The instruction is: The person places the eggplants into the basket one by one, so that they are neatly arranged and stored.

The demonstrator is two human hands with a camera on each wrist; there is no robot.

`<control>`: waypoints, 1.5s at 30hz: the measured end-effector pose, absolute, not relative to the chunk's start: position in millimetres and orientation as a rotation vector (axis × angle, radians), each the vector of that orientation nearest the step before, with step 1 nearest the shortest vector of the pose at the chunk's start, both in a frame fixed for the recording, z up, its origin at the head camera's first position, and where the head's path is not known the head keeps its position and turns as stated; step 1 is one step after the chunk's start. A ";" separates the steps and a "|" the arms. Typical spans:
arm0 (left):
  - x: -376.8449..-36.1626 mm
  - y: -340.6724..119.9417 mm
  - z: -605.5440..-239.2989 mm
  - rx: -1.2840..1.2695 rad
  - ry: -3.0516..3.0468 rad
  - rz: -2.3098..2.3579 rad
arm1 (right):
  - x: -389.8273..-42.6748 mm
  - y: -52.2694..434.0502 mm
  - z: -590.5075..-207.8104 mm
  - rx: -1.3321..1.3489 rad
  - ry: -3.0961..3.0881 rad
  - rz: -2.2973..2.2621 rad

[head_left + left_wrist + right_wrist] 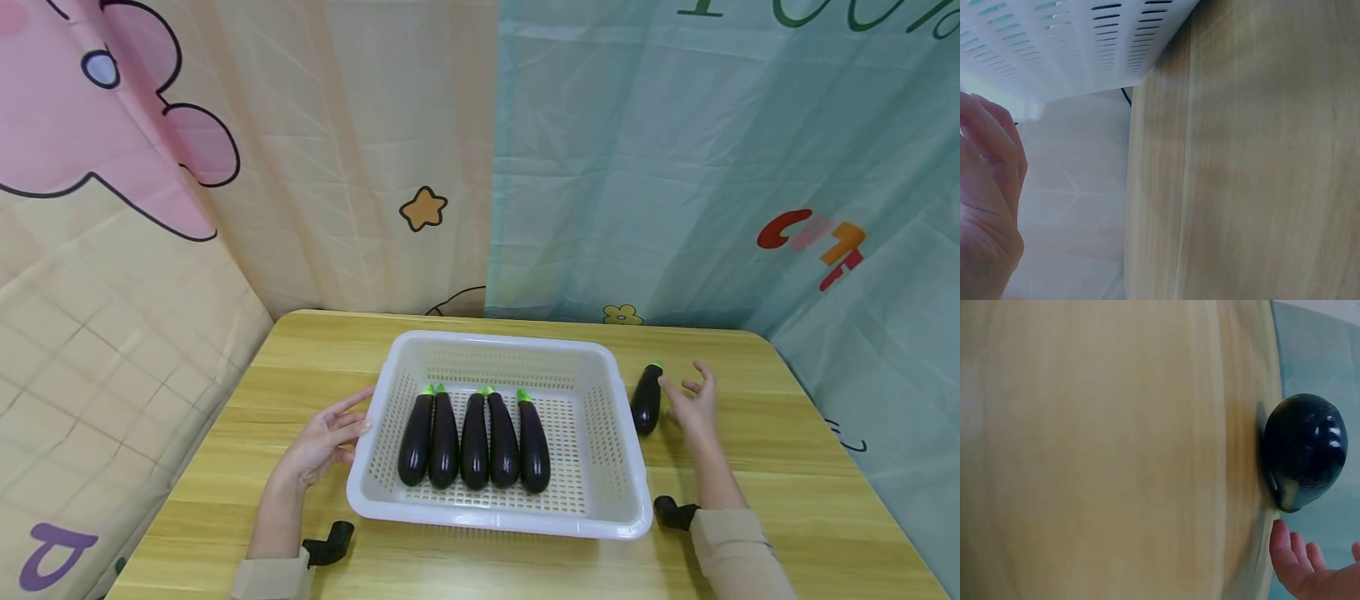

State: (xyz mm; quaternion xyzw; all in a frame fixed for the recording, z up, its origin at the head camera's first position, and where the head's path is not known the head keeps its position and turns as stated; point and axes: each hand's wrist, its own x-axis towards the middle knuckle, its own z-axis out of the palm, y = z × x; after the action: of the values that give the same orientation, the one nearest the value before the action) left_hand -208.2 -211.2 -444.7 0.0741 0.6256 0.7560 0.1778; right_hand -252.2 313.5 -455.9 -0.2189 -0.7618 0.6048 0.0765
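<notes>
1. White basket (600, 433) occupies the frame centre; its raised walls block low sideways passage across the counter (787, 467).
2. Five aubergines (474, 437) fill the basket's left and middle floor; its right strip is bare.
3. Loose aubergine (647, 402) lies just right of the basket, narrowing that gap.
4. Curtains (637, 183) close the frame's upper part.
5. Bare counter remains lower right and lower left.

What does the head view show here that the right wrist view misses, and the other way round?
Only the head view shows the white basket with five eggplants in a row, and the left hand touching its left rim. Only the right wrist view shows the loose eggplant's rounded end close up. Both show that eggplant lying on the wooden table with the open right hand beside it, not gripping.
</notes>
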 end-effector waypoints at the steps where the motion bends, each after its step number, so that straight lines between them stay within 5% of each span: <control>1: -208.5 -211.2 -445.2 0.204 1.771 2.138 | -253.1 314.2 -458.0 -0.659 -2.294 1.827; 34: -209.3 -210.9 -444.6 0.196 1.762 2.144 | -257.5 311.7 -464.9 -0.603 -2.599 1.962; 45: -209.3 -211.0 -446.2 0.213 1.745 2.150 | -257.5 327.7 -472.1 -0.520 -2.293 2.331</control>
State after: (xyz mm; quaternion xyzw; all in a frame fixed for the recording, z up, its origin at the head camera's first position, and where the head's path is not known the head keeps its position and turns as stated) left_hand -209.3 -211.0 -446.2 0.0756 0.6180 0.7613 0.1811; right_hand -257.5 327.7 -472.1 -0.1566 -0.6900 0.7016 -0.0847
